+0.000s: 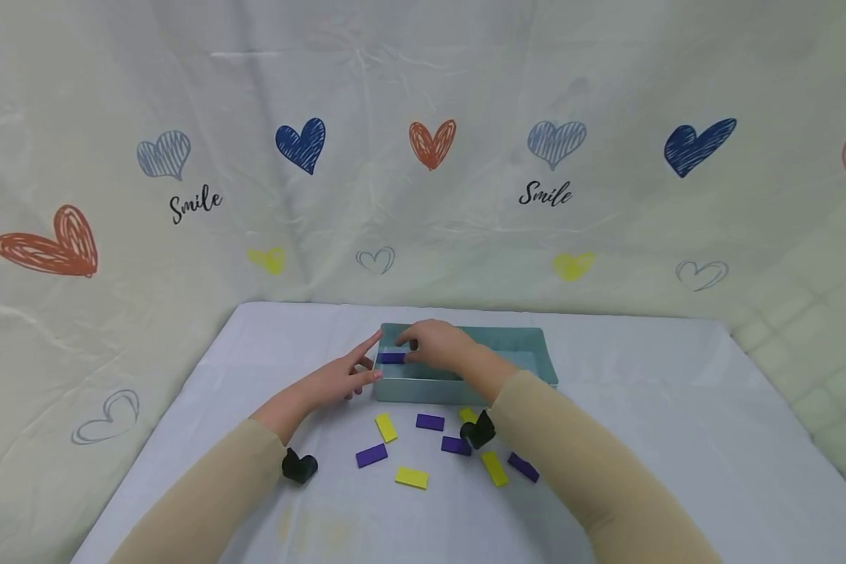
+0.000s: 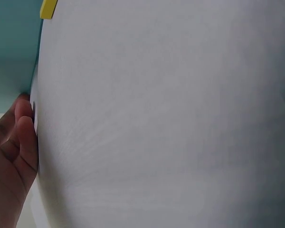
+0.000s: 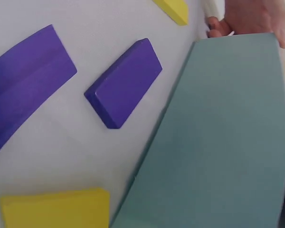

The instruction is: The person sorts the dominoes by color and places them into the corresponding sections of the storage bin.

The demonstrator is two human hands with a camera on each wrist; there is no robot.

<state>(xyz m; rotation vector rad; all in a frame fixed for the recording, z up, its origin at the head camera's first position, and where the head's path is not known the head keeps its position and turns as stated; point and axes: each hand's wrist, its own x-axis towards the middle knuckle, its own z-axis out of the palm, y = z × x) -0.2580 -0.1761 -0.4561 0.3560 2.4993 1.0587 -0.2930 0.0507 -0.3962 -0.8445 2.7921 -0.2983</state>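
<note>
A long teal tray (image 1: 423, 389) stands toward the back of the table. My right hand (image 1: 439, 345) reaches inside its left half, finger and thumb bent at the right end of a purple block (image 1: 392, 358). That block lies lengthwise near the tray's left wall; the exact contact is partly hidden. At the tray's left end, my left hand (image 1: 334, 382) spreads its straight index finger to the rear corner and its thumb to the front corner. In the left wrist view, the left fingers (image 2: 26, 137) touch the outside of the tray wall (image 2: 12, 52).
Several purple blocks (image 1: 371, 455) and yellow blocks (image 1: 412, 478) lie scattered on the white tabletop before the tray. The right forearm passes over some of them. Black wrist devices (image 1: 299, 467) show beside both sleeves. A heart-printed cloth (image 1: 465, 235) hangs behind the table.
</note>
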